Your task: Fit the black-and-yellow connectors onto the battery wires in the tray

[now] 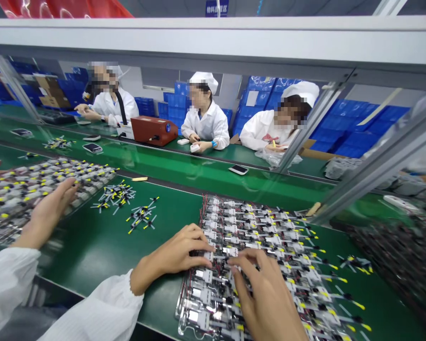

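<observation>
My left hand (179, 251) reaches in from the left over a clear tray (195, 289) of small electronic assemblies. Its thumb and forefinger close around the edges of one small white module (208, 256) in the tray. To its right, my right hand (268, 289) is bent over the same rows, thumb and forefinger drawn together at a small part I cannot make out. The assemblies have white modules, thin red wires and black pieces with clear strips and yellow tips. Parts under my right palm are hidden.
Loose yellow-tipped pieces (119, 195) lie left of the tray on the green bench (102, 251). Beyond them, a co-worker's hand (51, 213) rests at another full tray (88, 187). A metal post (369, 147) rises at right. Several people in white sit across the line.
</observation>
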`<state>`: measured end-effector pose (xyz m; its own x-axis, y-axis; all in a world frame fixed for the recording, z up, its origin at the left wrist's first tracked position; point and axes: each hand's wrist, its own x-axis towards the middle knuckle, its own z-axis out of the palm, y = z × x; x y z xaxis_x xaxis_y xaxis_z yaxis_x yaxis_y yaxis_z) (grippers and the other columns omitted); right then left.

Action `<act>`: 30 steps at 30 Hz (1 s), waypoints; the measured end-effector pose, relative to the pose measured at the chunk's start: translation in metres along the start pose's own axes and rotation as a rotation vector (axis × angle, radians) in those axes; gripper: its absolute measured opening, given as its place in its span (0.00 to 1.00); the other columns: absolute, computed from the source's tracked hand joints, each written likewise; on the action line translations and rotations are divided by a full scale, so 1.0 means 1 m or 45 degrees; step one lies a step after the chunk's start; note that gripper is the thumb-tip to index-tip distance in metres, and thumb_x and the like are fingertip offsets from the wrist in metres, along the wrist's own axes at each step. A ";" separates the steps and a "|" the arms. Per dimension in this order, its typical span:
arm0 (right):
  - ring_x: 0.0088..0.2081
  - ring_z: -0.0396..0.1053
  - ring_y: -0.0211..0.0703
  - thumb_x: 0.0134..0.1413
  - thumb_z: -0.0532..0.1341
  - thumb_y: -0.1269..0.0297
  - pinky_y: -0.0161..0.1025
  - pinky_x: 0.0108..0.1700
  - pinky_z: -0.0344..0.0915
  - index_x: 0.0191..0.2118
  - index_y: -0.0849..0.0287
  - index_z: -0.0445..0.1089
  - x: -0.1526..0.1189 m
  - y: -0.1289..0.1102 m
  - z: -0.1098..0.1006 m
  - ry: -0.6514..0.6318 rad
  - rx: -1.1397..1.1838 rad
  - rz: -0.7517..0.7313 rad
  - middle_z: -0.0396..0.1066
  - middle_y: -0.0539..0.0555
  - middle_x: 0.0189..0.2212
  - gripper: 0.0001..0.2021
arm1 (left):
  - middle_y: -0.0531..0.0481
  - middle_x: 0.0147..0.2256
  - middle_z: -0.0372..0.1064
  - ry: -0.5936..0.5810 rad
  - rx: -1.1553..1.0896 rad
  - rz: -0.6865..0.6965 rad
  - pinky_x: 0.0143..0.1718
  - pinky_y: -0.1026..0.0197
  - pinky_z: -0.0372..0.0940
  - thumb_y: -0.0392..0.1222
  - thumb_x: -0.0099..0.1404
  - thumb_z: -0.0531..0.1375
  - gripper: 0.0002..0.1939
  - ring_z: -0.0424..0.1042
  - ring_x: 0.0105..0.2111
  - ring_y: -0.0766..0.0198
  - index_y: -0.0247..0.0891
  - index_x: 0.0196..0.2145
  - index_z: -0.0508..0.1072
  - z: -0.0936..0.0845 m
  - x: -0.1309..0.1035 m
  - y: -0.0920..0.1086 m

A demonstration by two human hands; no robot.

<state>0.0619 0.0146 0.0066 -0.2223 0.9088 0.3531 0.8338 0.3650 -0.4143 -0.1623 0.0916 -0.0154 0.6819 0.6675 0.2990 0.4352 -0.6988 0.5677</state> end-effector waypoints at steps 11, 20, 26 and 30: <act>0.39 0.65 0.53 0.61 0.54 0.75 0.45 0.42 0.64 0.42 0.55 0.76 0.007 -0.018 0.019 -0.180 -0.133 -0.038 0.67 0.58 0.36 0.15 | 0.45 0.43 0.70 -0.023 -0.042 -0.080 0.53 0.52 0.61 0.44 0.68 0.61 0.14 0.65 0.48 0.56 0.40 0.50 0.75 -0.005 -0.004 0.010; 0.39 0.65 0.51 0.57 0.49 0.79 0.43 0.41 0.64 0.34 0.56 0.73 0.005 -0.014 0.018 -0.205 -0.047 -0.048 0.66 0.57 0.35 0.17 | 0.47 0.42 0.75 -0.015 -0.122 -0.092 0.56 0.51 0.60 0.46 0.69 0.62 0.09 0.65 0.49 0.57 0.43 0.43 0.78 -0.010 -0.007 0.008; 0.38 0.70 0.51 0.63 0.50 0.70 0.45 0.41 0.67 0.38 0.53 0.75 0.001 0.005 0.012 -0.105 0.117 -0.073 0.70 0.58 0.35 0.16 | 0.46 0.48 0.73 0.193 0.037 -0.230 0.57 0.48 0.60 0.43 0.71 0.58 0.10 0.62 0.53 0.54 0.45 0.43 0.79 -0.005 -0.025 0.031; 0.34 0.74 0.48 0.63 0.56 0.56 0.40 0.38 0.70 0.43 0.50 0.77 0.000 0.014 0.005 -0.137 0.501 0.019 0.76 0.56 0.35 0.13 | 0.45 0.42 0.74 0.665 -0.001 -0.480 0.49 0.51 0.67 0.43 0.72 0.55 0.10 0.69 0.46 0.54 0.46 0.43 0.77 0.018 -0.067 0.057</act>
<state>0.0711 0.0209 -0.0034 -0.2808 0.9228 0.2638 0.5850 0.3825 -0.7152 -0.1728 0.0025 -0.0167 0.1061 0.9047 0.4127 0.5888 -0.3916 0.7071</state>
